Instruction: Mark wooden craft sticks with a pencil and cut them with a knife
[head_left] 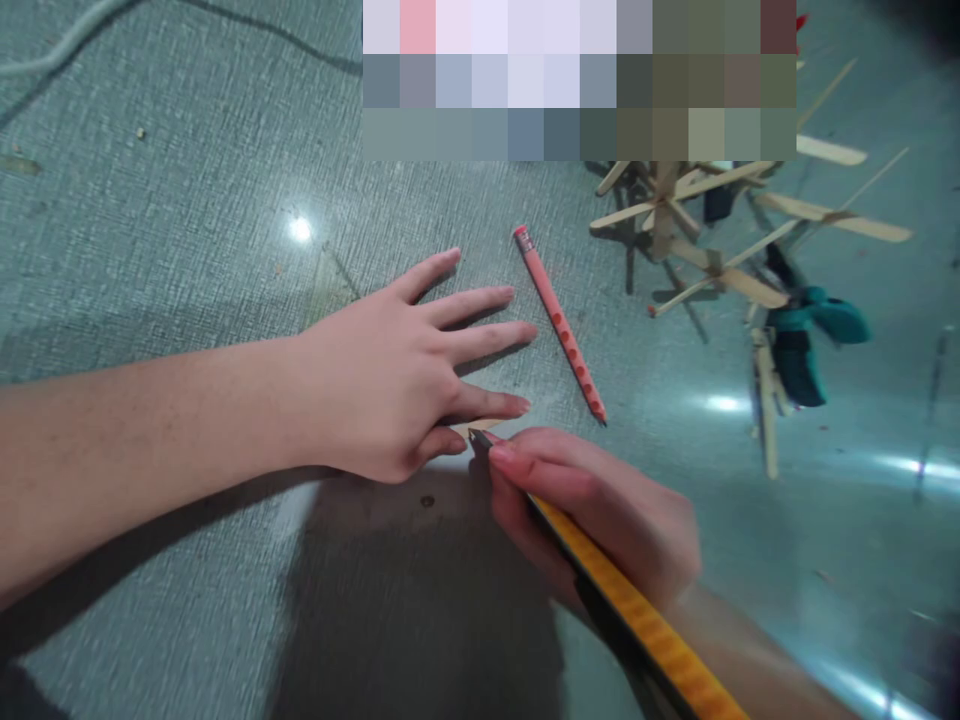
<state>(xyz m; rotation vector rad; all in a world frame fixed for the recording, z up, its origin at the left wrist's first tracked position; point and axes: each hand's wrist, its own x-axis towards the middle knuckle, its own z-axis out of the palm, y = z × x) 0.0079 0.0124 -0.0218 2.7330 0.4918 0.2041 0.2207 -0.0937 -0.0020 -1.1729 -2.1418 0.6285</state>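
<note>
My left hand [405,370] lies palm down on the table with its fingers spread. Between its thumb and index finger a bit of a pale wooden stick [480,426] shows; the rest is hidden under the hand. My right hand [600,500] grips a yellow and black pencil [630,590], slanting up toward me. The dark pencil tip meets the stick beside my left thumb. A pink pencil [562,325] with a row of dimples and a red eraser end lies just beyond both hands.
Several craft sticks joined in a crossed frame [664,205] stand at the upper right. Teal and black clamps [799,350] are near it. A pale cable [67,45] crosses the upper left of the grey textured table [187,250]. A pixelated block covers the top middle.
</note>
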